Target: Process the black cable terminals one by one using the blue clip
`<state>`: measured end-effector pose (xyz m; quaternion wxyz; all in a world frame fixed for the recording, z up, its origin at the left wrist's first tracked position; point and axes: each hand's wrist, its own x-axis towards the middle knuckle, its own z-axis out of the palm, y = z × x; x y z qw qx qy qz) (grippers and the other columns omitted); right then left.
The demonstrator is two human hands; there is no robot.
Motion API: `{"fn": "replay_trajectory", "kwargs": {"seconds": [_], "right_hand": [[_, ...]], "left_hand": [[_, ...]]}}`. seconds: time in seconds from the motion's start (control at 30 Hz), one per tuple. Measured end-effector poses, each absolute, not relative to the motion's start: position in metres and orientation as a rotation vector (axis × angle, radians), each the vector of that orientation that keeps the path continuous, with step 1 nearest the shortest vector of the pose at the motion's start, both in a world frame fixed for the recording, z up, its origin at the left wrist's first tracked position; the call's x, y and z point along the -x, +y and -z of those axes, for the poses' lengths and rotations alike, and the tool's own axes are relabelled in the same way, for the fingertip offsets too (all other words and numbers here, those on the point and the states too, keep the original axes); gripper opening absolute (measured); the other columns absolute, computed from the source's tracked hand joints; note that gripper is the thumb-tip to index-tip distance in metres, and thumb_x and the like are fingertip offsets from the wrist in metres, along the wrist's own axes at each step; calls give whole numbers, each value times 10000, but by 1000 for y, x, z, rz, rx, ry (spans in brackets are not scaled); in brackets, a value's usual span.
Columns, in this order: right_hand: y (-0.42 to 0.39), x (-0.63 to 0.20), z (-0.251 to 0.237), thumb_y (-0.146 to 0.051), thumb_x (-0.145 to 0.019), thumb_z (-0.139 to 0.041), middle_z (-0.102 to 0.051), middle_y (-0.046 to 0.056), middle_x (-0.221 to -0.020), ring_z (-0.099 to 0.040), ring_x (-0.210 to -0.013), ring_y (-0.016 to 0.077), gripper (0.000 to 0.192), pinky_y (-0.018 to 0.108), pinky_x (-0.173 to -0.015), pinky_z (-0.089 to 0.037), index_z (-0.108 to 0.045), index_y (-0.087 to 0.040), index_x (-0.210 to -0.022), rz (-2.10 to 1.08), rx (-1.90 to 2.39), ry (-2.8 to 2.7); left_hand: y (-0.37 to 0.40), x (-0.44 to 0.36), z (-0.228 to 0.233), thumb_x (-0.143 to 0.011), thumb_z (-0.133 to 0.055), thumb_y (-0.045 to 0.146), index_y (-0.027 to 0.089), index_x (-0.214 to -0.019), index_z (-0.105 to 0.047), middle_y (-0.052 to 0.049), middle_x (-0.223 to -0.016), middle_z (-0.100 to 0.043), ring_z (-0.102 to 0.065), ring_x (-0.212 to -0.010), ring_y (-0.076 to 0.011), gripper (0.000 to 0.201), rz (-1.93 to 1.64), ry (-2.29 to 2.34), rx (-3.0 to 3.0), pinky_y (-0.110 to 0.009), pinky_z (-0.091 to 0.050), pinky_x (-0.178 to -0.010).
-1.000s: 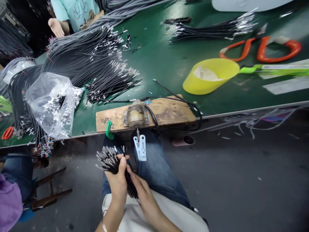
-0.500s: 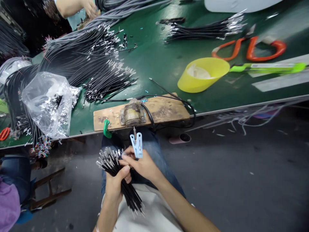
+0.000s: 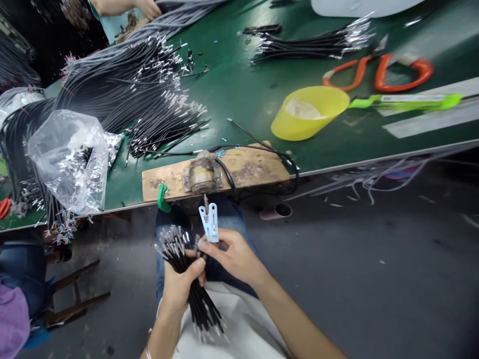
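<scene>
My left hand [image 3: 181, 284] is wrapped round a bundle of short black cables [image 3: 204, 309] with silvery ends, held tilted above my lap. Beside the bundle's upper end, my right hand [image 3: 234, 254] is closed in a pinch; a blurred silvery cable end [image 3: 196, 243] shows at its fingertips. Just above those fingers a light blue clothespin [image 3: 209, 224] hangs on the thin metal shaft of a small motor [image 3: 203, 174]. The motor is fixed to a wooden board [image 3: 254, 167] at the table's edge. My right fingertips partly overlap the bundle and the left fingers.
On the green table [image 3: 232, 75] lie a heap of black cables [image 3: 112, 94], a clear plastic bag [image 3: 67, 159], a yellow cup [image 3: 309, 117], orange-handled scissors [image 3: 404, 75] and another cable bundle [image 3: 307, 46]. A green clamp [image 3: 162, 198] grips the board. A co-worker's arm [image 3: 119, 6] reaches in at the top left.
My right hand has moved slightly right, away from the bundle's silvery ends, with its fingers still pinched. The left hand keeps its hold on the bundle. The whole view has shifted a little.
</scene>
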<state>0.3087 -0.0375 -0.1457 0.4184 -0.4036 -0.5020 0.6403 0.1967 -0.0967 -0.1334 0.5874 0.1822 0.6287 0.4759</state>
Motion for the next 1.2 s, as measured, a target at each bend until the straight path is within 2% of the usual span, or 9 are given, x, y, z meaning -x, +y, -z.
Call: {"fn": "replay_trajectory", "kwargs": {"seconds": [0.17, 0.43, 0.5, 0.63, 0.73, 0.83, 0.97, 1.13, 1.2], "right_hand": [[-42, -316, 152, -348, -715, -645, -595, 19, -612, -506, -566, 143, 196, 264, -542, -393, -662, -169, -639, -1685, 951, -1213], [-57, -305, 140, -276, -793, -546, -457, 1, -510, -415, -542, 160, 296, 297, -537, -342, -523, -214, -505, -1080, 1103, -1282], [-60, -302, 144, -310, -794, -555, -508, 20, -551, -460, -571, 173, 264, 303, -552, -368, -567, -211, -549, -1188, 1063, -1180], [-61, -305, 157, -424, -767, -589, -548, 17, -592, -467, -524, 145, 259, 279, -521, -382, -642, -186, -677, -1770, 848, -909], [-58, -311, 160, -476, -756, -582, -550, 11, -634, -460, -531, 135, 303, 267, -516, -380, -658, -183, -768, -1879, 762, -792], [-53, -317, 154, -411, -730, -635, -548, 27, -705, -489, -622, 152, 230, 264, -550, -385, -654, -181, -736, -1718, 788, -970], [-55, -314, 146, -320, -776, -596, -484, 5, -599, -461, -564, 145, 251, 270, -527, -362, -551, -189, -567, -1557, 870, -1100], [-63, -312, 143, -188, -792, -566, -496, 6, -624, -455, -622, 157, 149, 296, -614, -360, -575, -206, -645, -1060, 981, -1199], [-61, -316, 144, -206, -794, -578, -515, 15, -650, -467, -654, 161, 128, 307, -649, -363, -598, -206, -668, -1156, 893, -1242]], "left_hand": [[-97, -193, 138, -578, -758, 444, 209, -656, -501, 55, -412, -476, -424, -347, -72, 357, -1155, 1401, -444, -213, -336, -368], [-99, -201, 140, -536, -801, 373, 175, -700, -550, 54, -483, -469, -388, -384, -45, 360, -1169, 1379, -363, -208, -295, -394], [-99, -203, 139, -547, -782, 422, 178, -694, -525, 65, -473, -425, -363, -372, -35, 384, -1152, 1334, -342, -199, -269, -382], [-100, -203, 136, -550, -760, 477, 164, -637, -531, 61, -434, -381, -328, -332, -30, 398, -1066, 1235, -327, -199, -250, -349], [-99, -201, 134, -576, -746, 476, 145, -613, -574, 50, -413, -388, -311, -315, -26, 376, -1008, 1195, -334, -198, -250, -335], [-98, -200, 132, -583, -743, 473, 151, -614, -577, 49, -445, -405, -284, -313, -12, 363, -988, 1187, -342, -188, -242, -326], [-97, -203, 132, -569, -746, 497, 162, -600, -551, 64, -430, -365, -276, -323, -14, 389, -1009, 1200, -389, -196, -235, -344], [-96, -204, 133, -640, -703, 488, 161, -531, -485, 52, -426, -371, -331, -365, -33, 408, -1043, 1251, -531, -217, -252, -387], [-96, -199, 132, -680, -670, 486, 152, -539, -518, 43, -422, -388, -335, -371, -41, 393, -1013, 1248, -605, -221, -258, -385]]}}
